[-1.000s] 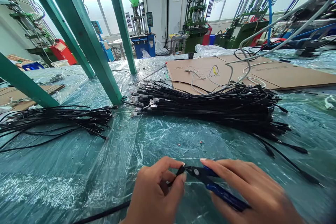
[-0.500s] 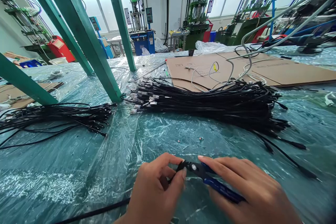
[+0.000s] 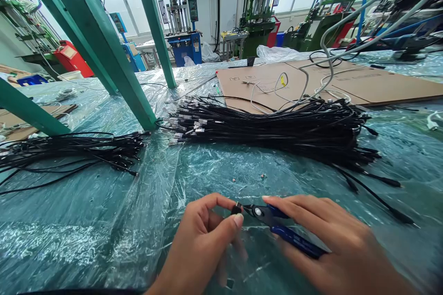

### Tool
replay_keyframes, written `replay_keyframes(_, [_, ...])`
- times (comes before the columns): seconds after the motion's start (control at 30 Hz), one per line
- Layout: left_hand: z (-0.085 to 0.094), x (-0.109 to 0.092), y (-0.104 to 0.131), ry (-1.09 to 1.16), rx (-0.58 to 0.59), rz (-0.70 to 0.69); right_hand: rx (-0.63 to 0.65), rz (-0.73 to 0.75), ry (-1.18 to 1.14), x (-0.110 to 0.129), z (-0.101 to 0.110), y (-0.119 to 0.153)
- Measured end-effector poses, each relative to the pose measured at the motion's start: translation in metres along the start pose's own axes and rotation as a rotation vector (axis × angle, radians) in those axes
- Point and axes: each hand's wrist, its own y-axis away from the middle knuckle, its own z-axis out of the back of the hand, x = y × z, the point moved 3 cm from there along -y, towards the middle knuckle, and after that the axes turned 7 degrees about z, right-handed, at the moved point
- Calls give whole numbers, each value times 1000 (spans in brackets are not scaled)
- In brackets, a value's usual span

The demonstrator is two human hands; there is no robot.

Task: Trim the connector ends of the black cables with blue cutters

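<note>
My left hand [image 3: 204, 239] pinches a black cable connector [image 3: 237, 209] between thumb and forefinger, its small metal tip showing upward. Part of a black cable [image 3: 86, 292] runs along the bottom edge, left of my wrist. In my right hand [image 3: 332, 239] is a pair of blue-handled side cutters [image 3: 273, 221], its handles slightly spread. The jaws point left and lie right beside the connector; whether they touch it I cannot tell. Beyond both hands lies a large bundle of black cables [image 3: 270, 124] with silvery plugs at the left end.
A smaller black cable bundle [image 3: 76, 152] lies on the left. Green metal posts [image 3: 100, 41] rise from the film-covered table [image 3: 86, 230]. Flat cardboard [image 3: 363, 85] with grey wires [image 3: 304, 83] is at the back right. Tiny scraps [image 3: 263, 176] lie ahead of my hands. Machines [image 3: 261, 14] stand behind.
The connector has turned in my left fingers, so its metal tip now points up. The cutters have rotated slightly, their handles a little wider apart. The view has tilted down slightly.
</note>
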Motion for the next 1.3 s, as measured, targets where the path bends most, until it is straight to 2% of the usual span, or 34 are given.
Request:
replay_keyframes(0.13, [1, 1, 0, -5, -9, 15, 27, 11, -6, 2, -2, -3])
replay_keyframes(0.33, [1, 1, 2, -22, -19, 19, -52, -3, -14, 5, 0, -9])
replay_keyframes(0.5, [2, 1, 1, -55, -13, 8, -11, -8, -32, 4, -1, -8])
replay_keyframes(0.9, [1, 2, 1, -78, -18, -32, -19, -15, -51, 4, -1, -8])
replay_keyframes(1.1, [1, -1, 3, -83, -52, -53, 48, -7, -50, 2, -2, -3])
replay_keyframes(1.3, [0, -1, 3, -59, -34, -55, -7, -6, -63, -1, -5, -3])
